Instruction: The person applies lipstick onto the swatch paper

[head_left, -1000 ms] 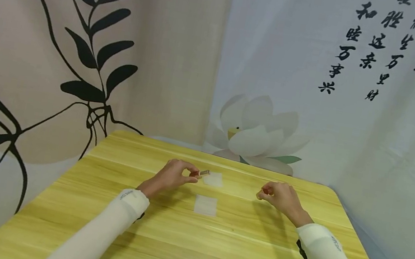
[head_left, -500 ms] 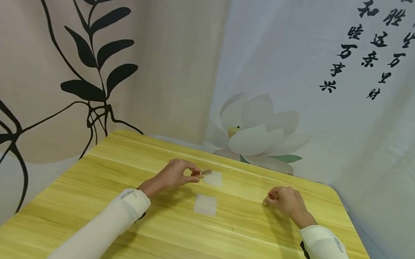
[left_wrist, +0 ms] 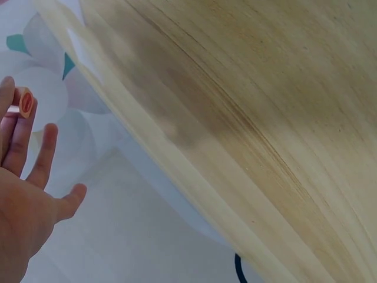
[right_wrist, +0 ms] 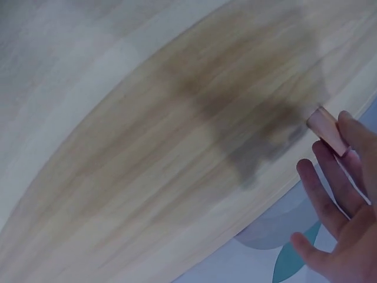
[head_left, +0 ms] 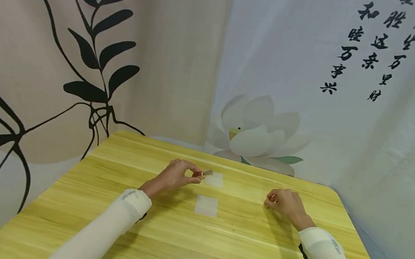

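My left hand (head_left: 174, 175) pinches a small lipstick (head_left: 207, 173) between thumb and fingers, over the left edge of the far white square. In the left wrist view the lipstick's squarish peach end (left_wrist: 25, 102) shows a red oval; the other fingers are spread. To the right, my right hand (head_left: 286, 204) is low above the table. Its thumb and forefinger pinch a short rose-gold lipstick cap (right_wrist: 327, 130), seen in the right wrist view, while the remaining fingers are loosely bent.
Two thin white squares, a far one (head_left: 215, 179) and a near one (head_left: 206, 206), lie on the wood-grain table (head_left: 187, 250). Behind the table's far edge hangs a printed curtain (head_left: 179, 51) with plants, a lotus and characters.
My right hand has moved right and slightly down, away from the left hand, and is now nearly still. The left hand with the lipstick has barely moved.
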`<state>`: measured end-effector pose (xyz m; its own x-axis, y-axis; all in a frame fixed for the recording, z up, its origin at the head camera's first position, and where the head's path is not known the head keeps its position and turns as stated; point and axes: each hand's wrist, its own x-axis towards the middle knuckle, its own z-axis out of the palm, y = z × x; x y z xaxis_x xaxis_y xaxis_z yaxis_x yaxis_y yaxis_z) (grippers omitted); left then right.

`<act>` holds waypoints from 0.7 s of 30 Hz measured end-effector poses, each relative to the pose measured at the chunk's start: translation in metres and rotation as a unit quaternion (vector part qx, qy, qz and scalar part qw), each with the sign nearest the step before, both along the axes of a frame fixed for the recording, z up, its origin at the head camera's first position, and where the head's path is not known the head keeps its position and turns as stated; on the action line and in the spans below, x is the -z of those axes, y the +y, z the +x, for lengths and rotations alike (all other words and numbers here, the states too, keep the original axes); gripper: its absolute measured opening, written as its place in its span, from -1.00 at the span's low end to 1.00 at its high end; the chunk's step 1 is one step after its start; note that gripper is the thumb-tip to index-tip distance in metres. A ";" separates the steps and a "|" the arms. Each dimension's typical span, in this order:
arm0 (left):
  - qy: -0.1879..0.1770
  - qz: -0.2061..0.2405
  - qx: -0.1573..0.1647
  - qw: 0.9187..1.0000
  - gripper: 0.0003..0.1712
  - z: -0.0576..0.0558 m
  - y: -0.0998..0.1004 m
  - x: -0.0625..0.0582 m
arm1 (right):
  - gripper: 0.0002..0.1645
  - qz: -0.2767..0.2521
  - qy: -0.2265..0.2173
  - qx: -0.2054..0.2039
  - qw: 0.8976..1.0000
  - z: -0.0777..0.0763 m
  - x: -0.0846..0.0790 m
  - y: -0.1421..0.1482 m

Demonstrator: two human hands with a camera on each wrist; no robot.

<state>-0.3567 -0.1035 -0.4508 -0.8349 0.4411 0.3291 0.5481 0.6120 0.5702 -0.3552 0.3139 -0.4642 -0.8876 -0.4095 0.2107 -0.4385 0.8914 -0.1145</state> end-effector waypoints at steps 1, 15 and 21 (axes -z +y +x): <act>-0.001 0.001 -0.001 1.000 -0.82 0.000 0.000 0.000 | -0.76 0.003 0.004 -0.001 1.000 -0.001 0.000 0.000; -0.010 0.028 -0.004 1.000 -0.78 0.002 0.009 -0.009 | -0.47 -0.252 0.002 -0.031 0.967 0.006 -0.015 -0.059; -0.011 0.049 0.013 0.999 -0.71 0.001 0.021 -0.014 | -0.46 -0.353 -0.057 -0.080 0.930 0.008 -0.021 -0.107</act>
<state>-0.3552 -0.0825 -0.4373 -0.8312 0.4290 0.3538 0.5497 0.5379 0.6392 -0.3470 0.2065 -0.4433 -0.8602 -0.3343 0.3851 -0.5083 0.5004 -0.7009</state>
